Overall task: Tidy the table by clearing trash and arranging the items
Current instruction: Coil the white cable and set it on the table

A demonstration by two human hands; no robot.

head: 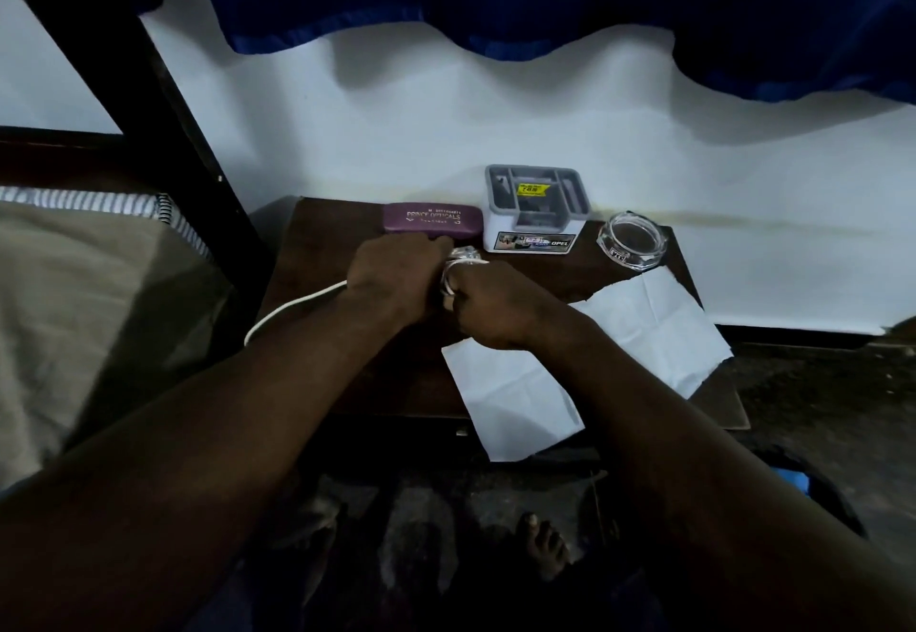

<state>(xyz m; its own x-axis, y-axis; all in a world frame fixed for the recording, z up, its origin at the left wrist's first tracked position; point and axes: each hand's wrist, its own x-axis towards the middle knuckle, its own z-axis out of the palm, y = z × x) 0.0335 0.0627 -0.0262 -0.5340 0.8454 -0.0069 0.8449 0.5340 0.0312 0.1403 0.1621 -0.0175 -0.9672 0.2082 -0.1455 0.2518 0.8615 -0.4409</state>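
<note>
At the middle of the small dark table [347, 373], both hands meet over a bunched white cable [462, 268]. The right hand [490, 309] has its fingers curled tight, and several loops of the cable are wound around them. The left hand [391, 274] sits touching it, knuckles up and fingers tucked under out of sight. The cable's loose end runs out from beneath this hand toward the table's left edge.

Just behind the left hand lies a shut purple glasses case [431, 220] with pale lettering on its lid. Beside it to the right stands a grey-and-white desk organizer [535, 210] divided into several compartments. A yellow sticker shows in the middle one, and what else the dim compartments hold cannot be made out. Further right, near the far corner, a clear glass ashtray [630, 237] shows the dark wood through its base.

A creased white paper sheet [644, 329] lies under the right forearm, overhanging the table's front edge.
</note>
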